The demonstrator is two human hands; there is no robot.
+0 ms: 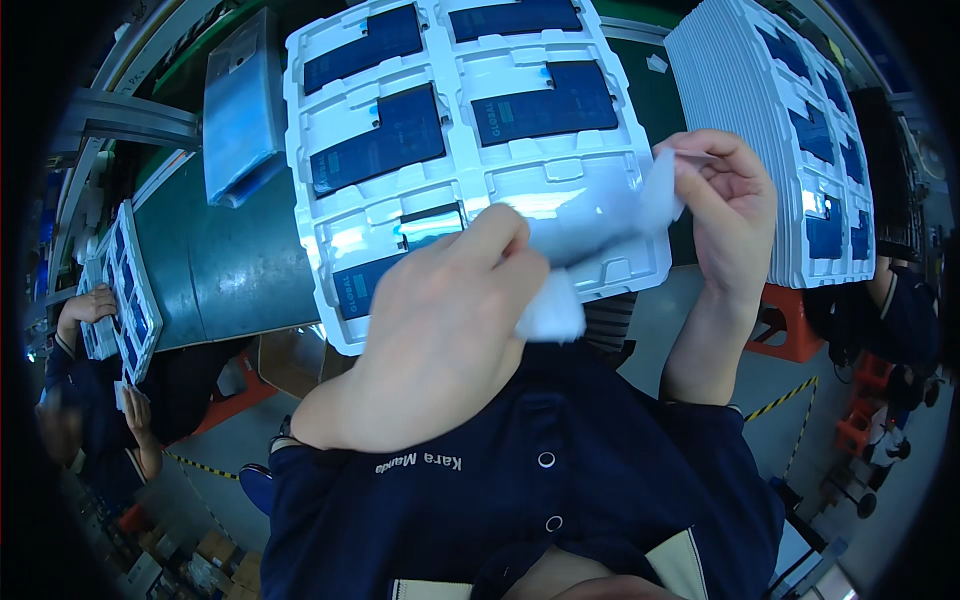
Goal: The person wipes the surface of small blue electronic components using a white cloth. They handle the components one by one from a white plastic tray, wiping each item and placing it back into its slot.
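Observation:
Over the lower right of a white moulded tray (310, 215), my left hand (450, 300) is closed, its fingers curled on a white wipe (556, 308). My right hand (728, 195) pinches another thin white wipe (658, 195) between thumb and fingers. A dark flat piece (602, 246) stretches between the two hands, blurred; which fingers grip it cannot be made out. Flat black L-shaped battery packs (545, 108) lie in the tray's other compartments. One more pack (360, 288) is partly hidden behind my left hand.
To the right stands a tall stack of filled white trays (735, 130). A clear plastic sleeve (240, 120) lies on the green table (215, 265) at the left. Another person's hand (95, 303) holds trays at far left; a second person sits far right near orange stools (790, 322).

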